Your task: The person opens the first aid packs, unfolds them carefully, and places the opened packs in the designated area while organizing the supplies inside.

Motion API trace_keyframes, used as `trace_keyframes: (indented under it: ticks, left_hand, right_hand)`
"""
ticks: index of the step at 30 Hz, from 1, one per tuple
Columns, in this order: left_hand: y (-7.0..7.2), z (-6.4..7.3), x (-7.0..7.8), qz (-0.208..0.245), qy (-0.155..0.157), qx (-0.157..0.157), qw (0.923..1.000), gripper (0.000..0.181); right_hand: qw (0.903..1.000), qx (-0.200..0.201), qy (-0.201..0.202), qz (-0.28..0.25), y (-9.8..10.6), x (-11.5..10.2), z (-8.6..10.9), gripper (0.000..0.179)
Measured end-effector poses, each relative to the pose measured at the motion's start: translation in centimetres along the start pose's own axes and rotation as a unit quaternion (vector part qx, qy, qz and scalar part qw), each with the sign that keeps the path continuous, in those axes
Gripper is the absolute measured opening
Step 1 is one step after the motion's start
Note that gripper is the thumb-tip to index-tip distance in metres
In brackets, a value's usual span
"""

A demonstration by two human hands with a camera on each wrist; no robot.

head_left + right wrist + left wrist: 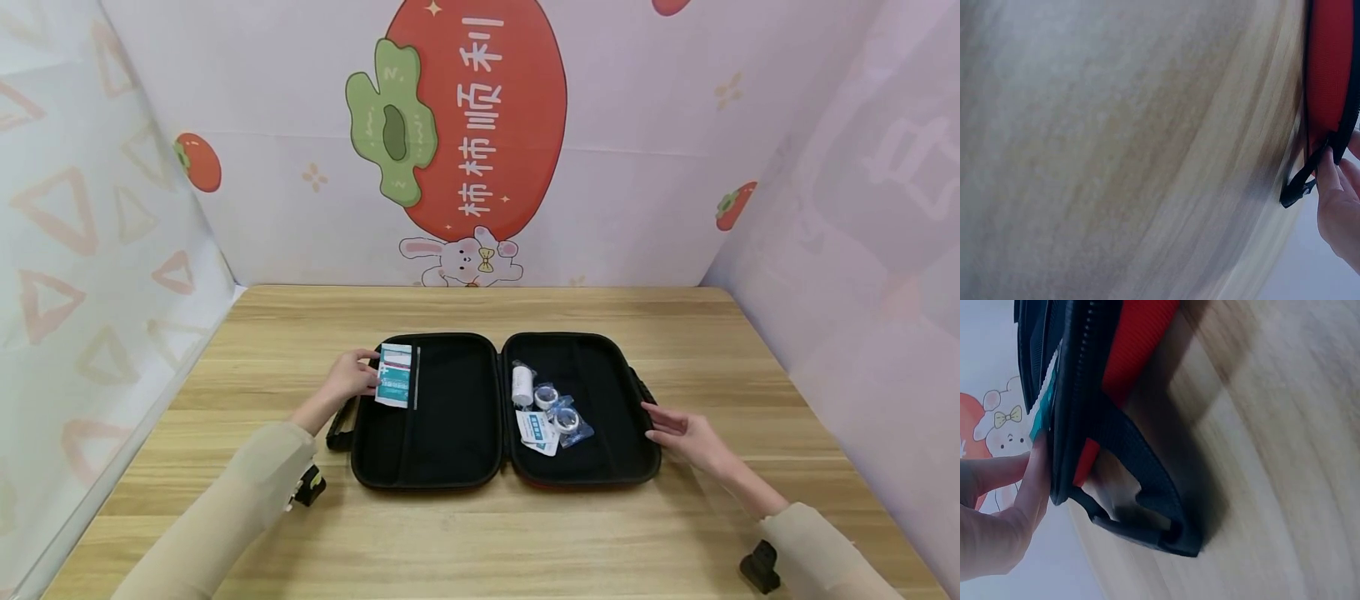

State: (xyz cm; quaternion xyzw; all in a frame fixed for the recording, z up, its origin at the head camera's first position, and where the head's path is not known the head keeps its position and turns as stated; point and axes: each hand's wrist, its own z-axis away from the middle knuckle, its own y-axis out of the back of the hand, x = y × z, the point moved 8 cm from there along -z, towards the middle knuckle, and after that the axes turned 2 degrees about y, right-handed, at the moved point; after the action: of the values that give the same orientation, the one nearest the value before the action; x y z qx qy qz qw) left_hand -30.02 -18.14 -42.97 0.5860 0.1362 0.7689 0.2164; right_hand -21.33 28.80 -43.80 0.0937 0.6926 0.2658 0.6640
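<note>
An open black zippered case (456, 400) with red outer sides lies flat on the table. At its left rim, my left hand (352, 377) pinches the edge of a teal-and-white packet (393, 379), which overlaps the left half. The left wrist view shows my fingers (1036, 469) against the packet beside the zipper edge. My right hand (686, 433) grips the far right rim near the strap handle; in the right wrist view, fingers (1329, 178) lie on both sides of that rim. The right half holds a white roll (522, 386), two bagged tape rolls (567, 419) and small white packets (535, 427).
A black strap handle (340, 429) sticks out from the case's left side. The wooden table (465, 542) extends around the case to a printed backdrop (630, 208) behind. Side panels (112, 275) flank the table.
</note>
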Motion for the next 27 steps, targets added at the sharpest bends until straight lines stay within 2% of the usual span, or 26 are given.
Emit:
trace_keyframes:
  ticks: [9, 15, 20, 21, 24, 27]
  left_hand:
    - [-1.7, -1.5, 0.7, -0.002, 0.019, 0.003, 0.9998, 0.051]
    - [-2.6, -1.6, 0.8, 0.01, 0.027, 0.008, 0.9995, 0.048]
    - [-3.3, -3.0, -0.8, 0.037, 0.041, 0.021, 0.9982, 0.046]
    - [-3.6, -4.3, -1.9, 0.061, 0.016, 0.013, 0.9979, 0.045]
    - [-4.1, -5.6, -3.1, 0.08, 0.01, 0.004, 0.9967, 0.044]
    - [-4.2, -5.1, -2.6, 0.087, 0.01, 0.008, 0.9961, 0.043]
  right_hand:
    - [1.0, 0.0, -0.001, -0.001, 0.1, 0.0, -0.1, 0.049]
    - [1.0, 0.002, 0.001, 0.006, 0.0, 0.2, 0.0, 0.048]
    - [1.0, -0.001, 0.003, 0.002, -0.1, 0.0, 0.0, 0.048]
    - [1.0, -0.001, 0.002, 0.0, 0.0, 0.0, 0.0, 0.049]
    - [0.9999, 0.0, 0.004, -0.009, 0.0, 0.0, -0.1, 0.049]
    - [0.9998, 0.001, 0.006, -0.019, 0.0, 0.1, -0.1, 0.048]
